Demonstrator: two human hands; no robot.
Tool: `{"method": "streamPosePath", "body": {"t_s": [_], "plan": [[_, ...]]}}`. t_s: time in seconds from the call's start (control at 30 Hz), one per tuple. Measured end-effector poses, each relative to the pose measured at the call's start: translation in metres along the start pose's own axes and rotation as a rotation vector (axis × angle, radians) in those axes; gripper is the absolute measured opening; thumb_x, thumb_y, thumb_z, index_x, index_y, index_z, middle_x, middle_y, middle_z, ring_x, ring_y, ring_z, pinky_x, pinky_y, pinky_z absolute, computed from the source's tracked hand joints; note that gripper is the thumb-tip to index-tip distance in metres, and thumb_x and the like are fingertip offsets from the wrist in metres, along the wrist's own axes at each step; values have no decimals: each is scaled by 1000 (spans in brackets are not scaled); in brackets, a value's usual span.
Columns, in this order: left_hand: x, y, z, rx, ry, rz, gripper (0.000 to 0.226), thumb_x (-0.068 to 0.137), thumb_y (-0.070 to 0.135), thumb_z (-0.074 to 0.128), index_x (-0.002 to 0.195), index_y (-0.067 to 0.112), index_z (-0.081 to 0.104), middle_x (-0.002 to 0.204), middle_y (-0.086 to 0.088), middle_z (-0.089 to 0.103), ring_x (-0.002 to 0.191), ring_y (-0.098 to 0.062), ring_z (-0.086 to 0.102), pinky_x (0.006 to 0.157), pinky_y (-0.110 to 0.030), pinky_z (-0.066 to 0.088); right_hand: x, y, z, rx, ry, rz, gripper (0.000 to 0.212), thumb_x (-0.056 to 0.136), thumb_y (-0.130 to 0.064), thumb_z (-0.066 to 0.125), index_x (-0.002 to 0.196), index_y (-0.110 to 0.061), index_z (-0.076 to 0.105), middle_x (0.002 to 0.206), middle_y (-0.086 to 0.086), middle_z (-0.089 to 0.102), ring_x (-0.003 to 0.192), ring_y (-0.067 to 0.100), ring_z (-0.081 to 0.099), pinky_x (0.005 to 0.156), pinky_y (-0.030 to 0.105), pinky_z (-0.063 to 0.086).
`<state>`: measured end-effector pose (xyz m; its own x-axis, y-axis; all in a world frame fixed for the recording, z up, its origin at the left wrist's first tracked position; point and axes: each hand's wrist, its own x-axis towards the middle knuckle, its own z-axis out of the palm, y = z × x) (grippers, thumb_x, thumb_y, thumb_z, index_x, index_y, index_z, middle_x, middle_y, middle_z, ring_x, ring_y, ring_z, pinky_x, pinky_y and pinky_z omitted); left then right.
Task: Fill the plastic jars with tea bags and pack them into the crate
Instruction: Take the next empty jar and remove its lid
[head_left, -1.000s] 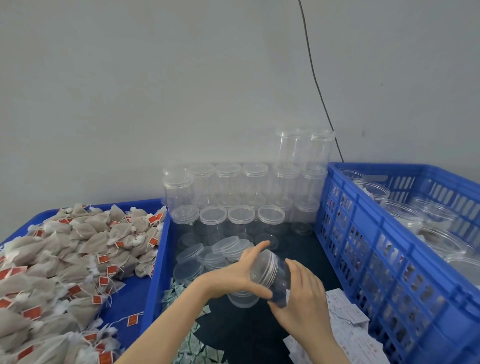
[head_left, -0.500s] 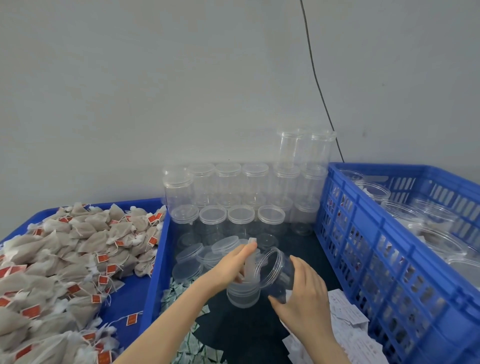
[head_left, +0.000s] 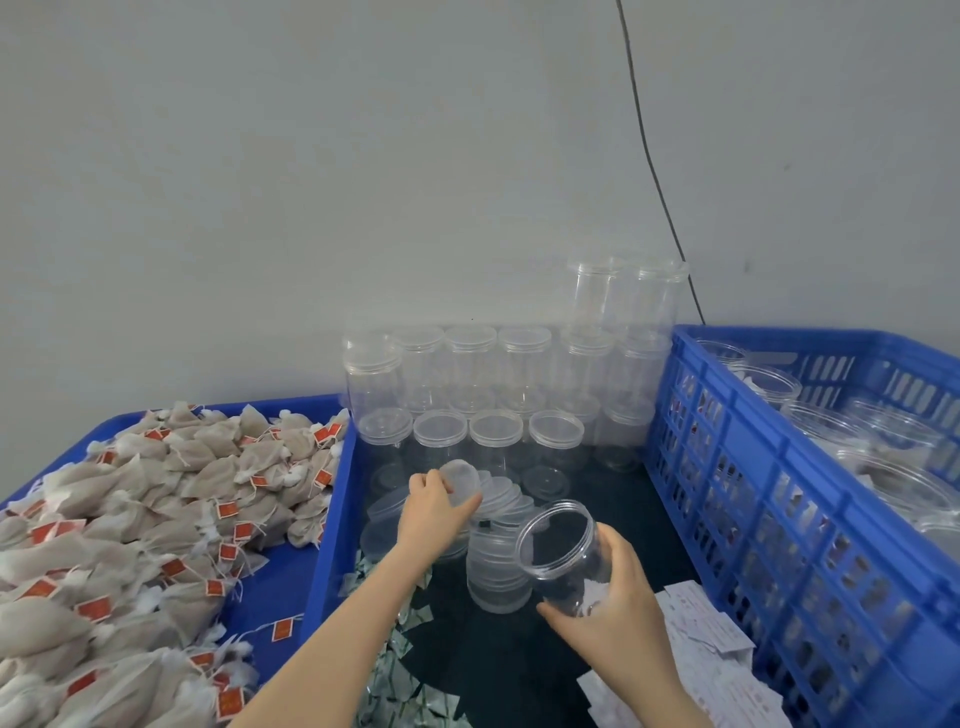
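Note:
My right hand (head_left: 610, 597) grips a clear, empty plastic jar (head_left: 563, 551), tilted with its open mouth toward the upper left. My left hand (head_left: 434, 512) holds the jar's clear lid (head_left: 462, 480) over a loose pile of lids (head_left: 501, 496). A stack of frosted lids (head_left: 493, 571) stands just left of the jar. Tea bags (head_left: 130, 519) with red tags fill a blue tray (head_left: 332, 493) on the left. A blue crate (head_left: 769, 493) on the right holds several jars (head_left: 769, 382).
Rows of lidded, empty jars (head_left: 498, 384) stand stacked against the grey wall behind my hands. Small foil sachets (head_left: 400, 670) lie on the dark surface by my left forearm. White paper labels (head_left: 711, 654) lie near the crate. A black cable (head_left: 654, 171) runs down the wall.
My left hand took the lid off the jar and carried it up and left to the lid pile. My right hand tilted the jar, its mouth now uncovered.

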<state>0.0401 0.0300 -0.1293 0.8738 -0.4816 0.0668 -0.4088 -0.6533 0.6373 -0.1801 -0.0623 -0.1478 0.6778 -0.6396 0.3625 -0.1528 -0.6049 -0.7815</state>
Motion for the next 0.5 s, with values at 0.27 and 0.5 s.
{"method": "streamPosePath", "body": {"t_s": [0.27, 0.5], "plan": [[3, -13, 12, 79, -72, 82, 44, 86, 41, 64, 116, 13, 49, 145, -9, 25, 122, -24, 45, 98, -33, 40, -2, -11, 13, 136, -35, 0, 82, 47, -48, 83, 116, -60, 40, 121, -31, 54, 111, -10, 53, 83, 18, 50], [0, -10, 5, 67, -134, 94, 56, 94, 26, 54, 146, 13, 36, 160, -7, -1, 144, -26, 21, 110, -37, 29, -5, -16, 27, 133, -133, 11, 88, 46, -48, 83, 123, -50, 43, 125, -26, 55, 117, -5, 53, 92, 24, 49]]}}
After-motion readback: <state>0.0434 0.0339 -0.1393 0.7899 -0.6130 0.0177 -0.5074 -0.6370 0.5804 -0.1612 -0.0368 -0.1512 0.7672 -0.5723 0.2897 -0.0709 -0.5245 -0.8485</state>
